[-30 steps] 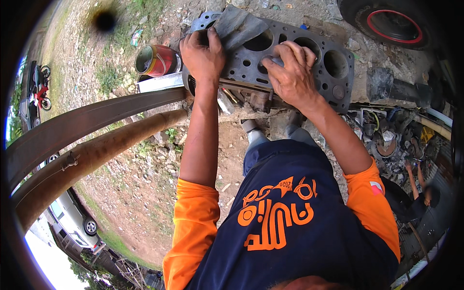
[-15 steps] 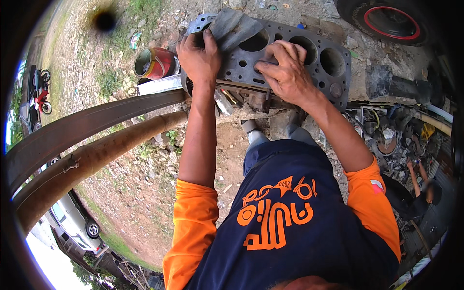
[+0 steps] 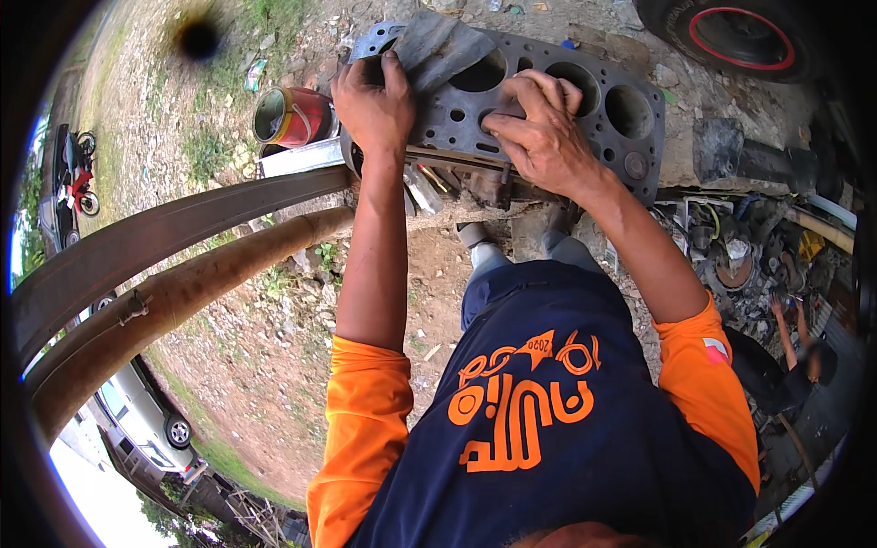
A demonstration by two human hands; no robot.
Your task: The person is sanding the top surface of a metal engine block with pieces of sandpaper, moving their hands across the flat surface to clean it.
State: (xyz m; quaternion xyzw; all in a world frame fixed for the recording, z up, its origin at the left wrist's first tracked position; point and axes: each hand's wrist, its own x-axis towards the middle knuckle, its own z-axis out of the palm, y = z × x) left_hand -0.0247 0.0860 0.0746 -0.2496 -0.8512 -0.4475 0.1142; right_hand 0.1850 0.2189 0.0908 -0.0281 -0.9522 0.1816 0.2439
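A grey engine block [image 3: 585, 137] with a row of round cylinder bores lies in front of me at the top of the view. My left hand [image 3: 373, 108] grips its left end, thumb and fingers bent around a dark opening; the fingertips are partly hidden. Beside that thumb, a flat grey sheet [image 3: 440, 55] lies slantwise across the block's top and covers part of a bore. My right hand [image 3: 546, 132] rests on the block's face between the middle bores, with curled fingers and the thumb pressed in. Whatever lies under those fingers is too hidden to name.
A red bucket [image 3: 301, 117] stands left of the block. A dark beam [image 3: 174, 224] and a rusty pipe [image 3: 192, 283] run along the left. A tyre [image 3: 731, 36] lies at the upper right. Metal parts [image 3: 731, 260] and another person's arms [image 3: 787, 333] are at the right.
Both hands keep nearly the same places on the block. The left hand and the grey sheet have shifted very slightly up and left.
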